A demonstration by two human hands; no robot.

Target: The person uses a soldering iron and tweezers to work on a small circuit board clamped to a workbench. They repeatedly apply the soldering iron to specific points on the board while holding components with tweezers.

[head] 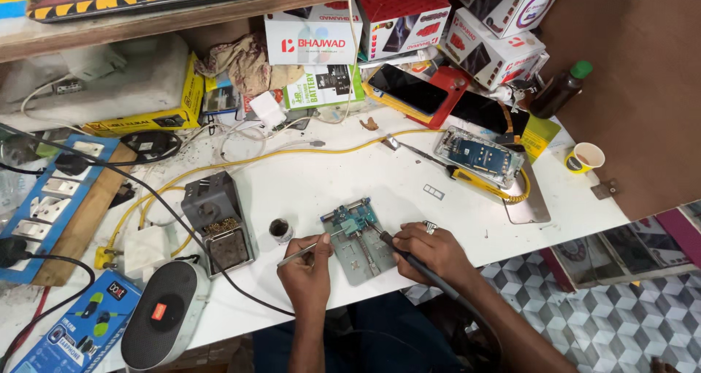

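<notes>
While the small blue-green circuit board is lying clamped on a grey metal holder plate near the front edge of the white counter, the right hand is closing its grip around a dark soldering iron, whose tip is touching the board from 4 o'clock. The left hand, at 8 o'clock of the board, is pinching thin metal tweezers that are pointing toward it. A small round tin is standing at 9 o'clock, and beyond it a grey iron stand. At 2 o'clock an opened phone is lying.
</notes>
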